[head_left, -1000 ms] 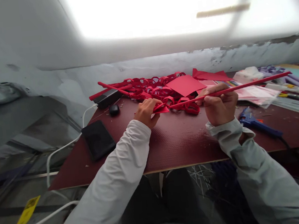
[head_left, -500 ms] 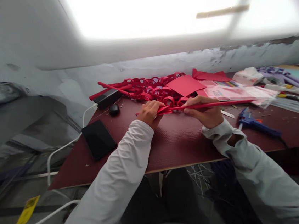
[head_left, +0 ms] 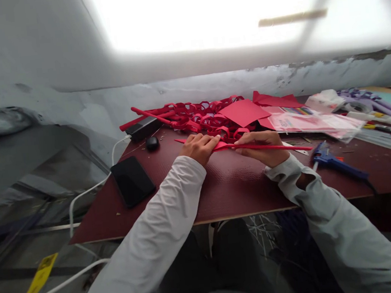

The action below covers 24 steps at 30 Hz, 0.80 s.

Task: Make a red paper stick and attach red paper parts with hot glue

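Note:
My left hand (head_left: 201,148) is closed over a red paper strip (head_left: 221,146), pressing it near the table top. A pointed red end pokes out to the left of those fingers. My right hand (head_left: 263,148) pinches a thin red stick (head_left: 289,147), which runs out to the right and tilts slightly down. The strip meets the stick between my two hands; how they are joined is too small to tell. Just behind my hands lies a heap of red paper chains (head_left: 209,117), with a red paper sheet (head_left: 244,112) on its right side.
On the dark red table (head_left: 231,194) lie a black phone (head_left: 133,181), a black mouse (head_left: 152,143) and a black box (head_left: 144,127) at left. To the right are a blue glue gun (head_left: 338,161), plastic packets (head_left: 304,118), a tape roll (head_left: 357,106) and purple paper pieces (head_left: 383,105).
The red stick has tilted, its right end now lower and nearer me. My left hand has shifted slightly right, its fingers flatter over the strip. The view has moved a little.

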Each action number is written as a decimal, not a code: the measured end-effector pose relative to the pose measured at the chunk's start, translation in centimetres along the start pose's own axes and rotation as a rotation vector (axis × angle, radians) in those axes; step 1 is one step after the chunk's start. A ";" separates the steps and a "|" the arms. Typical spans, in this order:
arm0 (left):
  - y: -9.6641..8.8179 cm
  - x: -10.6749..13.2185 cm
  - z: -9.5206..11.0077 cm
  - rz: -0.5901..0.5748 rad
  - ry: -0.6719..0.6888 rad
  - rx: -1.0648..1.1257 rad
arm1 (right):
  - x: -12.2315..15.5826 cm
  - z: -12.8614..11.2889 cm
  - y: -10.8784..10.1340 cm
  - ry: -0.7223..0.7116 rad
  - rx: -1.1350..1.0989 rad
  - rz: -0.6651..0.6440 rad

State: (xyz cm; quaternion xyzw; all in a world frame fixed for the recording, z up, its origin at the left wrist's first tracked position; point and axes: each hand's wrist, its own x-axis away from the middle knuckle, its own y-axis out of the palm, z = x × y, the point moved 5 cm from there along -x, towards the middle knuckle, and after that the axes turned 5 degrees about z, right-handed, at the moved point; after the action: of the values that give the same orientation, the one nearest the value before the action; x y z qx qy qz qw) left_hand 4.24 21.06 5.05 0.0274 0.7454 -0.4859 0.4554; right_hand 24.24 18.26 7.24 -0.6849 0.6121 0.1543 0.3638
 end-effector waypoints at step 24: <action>-4.0 -1.6 2.1 0.496 -0.069 -0.166 | 1.0 0.9 5.0 0.413 -0.457 -0.305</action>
State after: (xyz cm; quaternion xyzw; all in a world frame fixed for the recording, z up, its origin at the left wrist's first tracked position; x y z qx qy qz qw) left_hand 4.61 17.99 8.78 0.1553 0.7373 -0.2974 0.5864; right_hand 19.94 18.20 4.40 -0.8492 0.5130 0.0894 0.0880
